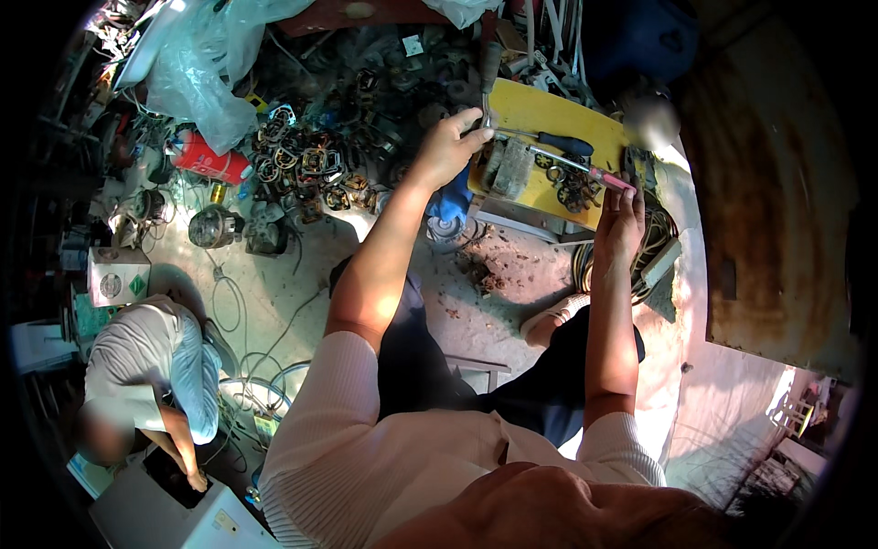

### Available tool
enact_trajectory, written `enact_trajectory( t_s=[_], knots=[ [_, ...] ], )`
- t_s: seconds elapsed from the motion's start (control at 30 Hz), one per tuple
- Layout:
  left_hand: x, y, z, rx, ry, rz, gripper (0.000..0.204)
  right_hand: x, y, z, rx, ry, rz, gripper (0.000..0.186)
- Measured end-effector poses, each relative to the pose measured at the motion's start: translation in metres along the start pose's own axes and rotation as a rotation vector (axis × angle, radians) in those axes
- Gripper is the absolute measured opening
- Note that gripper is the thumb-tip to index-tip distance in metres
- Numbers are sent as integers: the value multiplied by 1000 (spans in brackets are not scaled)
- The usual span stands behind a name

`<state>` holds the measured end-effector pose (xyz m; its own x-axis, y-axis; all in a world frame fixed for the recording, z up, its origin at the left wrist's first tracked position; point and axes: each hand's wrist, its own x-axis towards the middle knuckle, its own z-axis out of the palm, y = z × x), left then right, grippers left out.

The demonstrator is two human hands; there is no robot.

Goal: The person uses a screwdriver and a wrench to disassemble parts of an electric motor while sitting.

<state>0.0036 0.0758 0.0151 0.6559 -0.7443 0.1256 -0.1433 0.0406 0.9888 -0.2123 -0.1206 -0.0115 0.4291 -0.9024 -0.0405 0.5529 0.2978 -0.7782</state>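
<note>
My left hand (pixel 448 151) pinches the metal end of a tool with a worn grey-brown handle (pixel 491 66), which points away from me; its exact kind is unclear. In my right hand (pixel 622 224) is a screwdriver with a pink-red handle (pixel 609 179), its shaft slanting left over the yellow work surface (pixel 547 108). Just beyond that shaft lies another screwdriver with a dark blue handle (pixel 565 144). Between my hands, a grey metal block (pixel 514 169) rests on the yellow surface. Small dark round parts (pixel 574 190) lie beside it.
Heaped motor parts and wire coils (pixel 320 160) cover the floor at the far left, near a red cylinder (pixel 210 158) and clear plastic sheeting (pixel 197 78). Coiled hose (pixel 654 242) lies at right. At lower left, another person (pixel 146 361) bends over a white appliance casing (pixel 151 512).
</note>
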Motion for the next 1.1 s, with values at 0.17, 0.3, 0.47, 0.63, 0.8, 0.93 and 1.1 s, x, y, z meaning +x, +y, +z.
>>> enact_trajectory(
  t_s=[0.17,0.3,0.47,0.63,0.8,0.93,1.1],
  knots=[
    [-1,-6,-5,82,38,19,29,-16,-16,29,-83,165,228,37],
    [0,-2,-2,26,45,35,37,-7,-14,10,-121,114,159,33],
    [0,-2,1,0,45,54,36,-1,-3,4,-25,4,-83,31],
    [-3,2,-1,4,27,44,35,-12,-10,20,-9,64,37,38],
    [-1,-5,0,5,51,73,37,-5,-9,9,-35,157,121,41],
    [2,-11,-3,13,46,19,42,1,-6,3,-33,43,26,35],
    [3,-15,1,39,66,58,25,2,-2,2,27,-24,33,40]
  ],
)
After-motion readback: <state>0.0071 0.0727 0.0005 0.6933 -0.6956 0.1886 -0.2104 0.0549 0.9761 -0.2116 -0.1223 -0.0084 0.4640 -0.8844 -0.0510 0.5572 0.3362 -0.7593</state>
